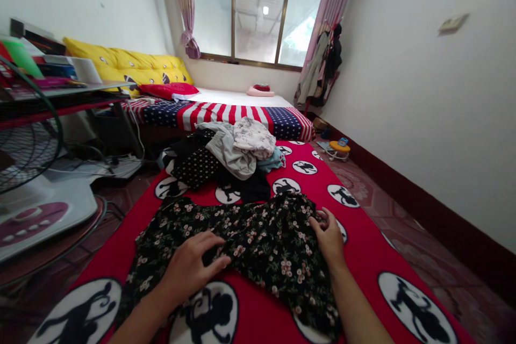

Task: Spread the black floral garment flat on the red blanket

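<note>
A black garment [258, 236] with a small pink and white flower print lies spread and rumpled across the red blanket. Over its lower left part rests my left hand [195, 260], thumb and fingers apart, touching the cloth. My right hand [330, 239] is at the garment's right edge, its fingers loosely bent and apart, the thumb against the fabric. Neither hand visibly grips the cloth. Just beyond the garment is a heap of clothes, with a black polka-dot piece [195, 169], a grey piece [231, 150] and a white patterned piece [253, 138].
The red blanket [363, 279] carries monkey prints in white circles. A fan [28, 140] and a cluttered desk [80, 87] stand at left. Behind is a bed with a star-and-stripe cover [226, 114]. A small orange stool [339, 147] sits by the right wall.
</note>
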`<state>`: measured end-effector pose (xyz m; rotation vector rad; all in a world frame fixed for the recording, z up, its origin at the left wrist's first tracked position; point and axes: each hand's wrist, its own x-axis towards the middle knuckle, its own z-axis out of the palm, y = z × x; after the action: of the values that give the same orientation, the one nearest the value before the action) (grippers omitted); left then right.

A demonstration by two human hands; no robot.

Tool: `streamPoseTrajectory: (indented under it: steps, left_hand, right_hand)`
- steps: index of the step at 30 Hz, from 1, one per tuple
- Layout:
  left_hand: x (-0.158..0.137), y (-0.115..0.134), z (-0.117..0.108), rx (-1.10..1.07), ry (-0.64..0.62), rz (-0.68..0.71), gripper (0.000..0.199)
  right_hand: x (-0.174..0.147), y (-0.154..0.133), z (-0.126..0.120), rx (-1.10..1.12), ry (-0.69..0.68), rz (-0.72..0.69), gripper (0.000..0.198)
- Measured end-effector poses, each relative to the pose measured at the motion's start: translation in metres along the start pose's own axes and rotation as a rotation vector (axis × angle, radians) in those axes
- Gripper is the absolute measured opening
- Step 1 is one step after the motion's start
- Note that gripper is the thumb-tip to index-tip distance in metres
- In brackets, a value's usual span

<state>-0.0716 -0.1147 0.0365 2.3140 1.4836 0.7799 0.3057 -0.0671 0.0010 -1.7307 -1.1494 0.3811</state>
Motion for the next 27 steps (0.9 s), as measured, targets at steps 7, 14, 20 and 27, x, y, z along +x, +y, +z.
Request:
streamPoseTrajectory:
  steps: [7, 14, 20, 27]
  left_hand:
    - [-0.025, -0.002, 0.005, 0.042, 0.006, -0.085, 0.034]
    - [-0.018, -0.011, -0.056, -0.269, -0.094, -0.221, 0.032]
    - [-0.024, -0.022, -0.097, -0.395, -0.135, -0.285, 0.032]
    - [-0.030, -0.001, -0.130, -0.515, -0.132, -0.352, 0.036]
  right_hand:
    - [-0.013, -0.022, 0.002, -0.229, -0.180, -0.029, 0.077]
    - [-0.028, -0.034, -0.042, 0.262, -0.282, 0.048, 0.045]
    - [-0.035, -0.034, -0.094, 0.625, -0.286, 0.264, 0.041]
    - [-0.047, -0.048, -0.133, 0.535, -0.335, 0.284, 0.041]
